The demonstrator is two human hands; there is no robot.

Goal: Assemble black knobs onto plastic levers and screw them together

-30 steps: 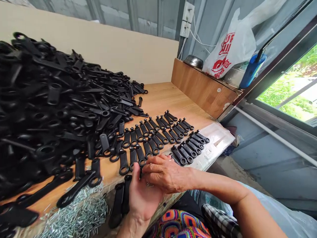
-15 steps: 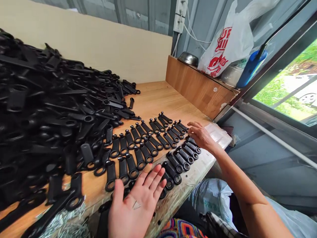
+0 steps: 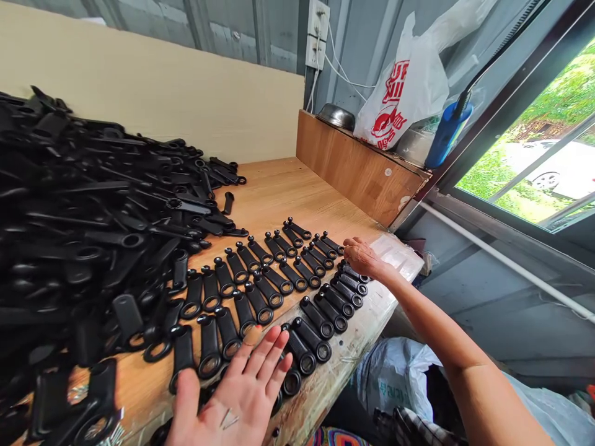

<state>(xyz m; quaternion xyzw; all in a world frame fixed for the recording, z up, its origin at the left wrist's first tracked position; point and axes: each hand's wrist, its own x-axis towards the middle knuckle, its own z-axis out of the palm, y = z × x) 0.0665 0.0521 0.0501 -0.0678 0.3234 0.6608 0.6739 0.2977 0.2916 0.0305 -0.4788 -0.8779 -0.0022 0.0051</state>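
My left hand (image 3: 232, 396) lies palm up at the near table edge, fingers spread, over the near ends of black ring-ended pull tabs (image 3: 260, 291) set out in neat rows. A few small silver pins (image 3: 227, 419) rest on its palm. My right hand (image 3: 361, 257) reaches the far end of the rows, fingers loosely curled above a clear plastic sheet (image 3: 395, 255). Whether it holds anything is hidden. A large heap of the same black tabs (image 3: 93, 229) covers the left of the wooden tabletop (image 3: 274, 192).
A wooden shelf (image 3: 357, 167) at the back right carries a steel bowl (image 3: 335, 116), a white plastic bag with red print (image 3: 400, 99) and a blue object (image 3: 447, 136). A window (image 3: 525, 142) is on the right. A pale sack (image 3: 393, 378) sits below the table edge.
My hands were together at the near rows and have parted. The left hand turned palm up, and the right moved to the far end. The view has swung right.
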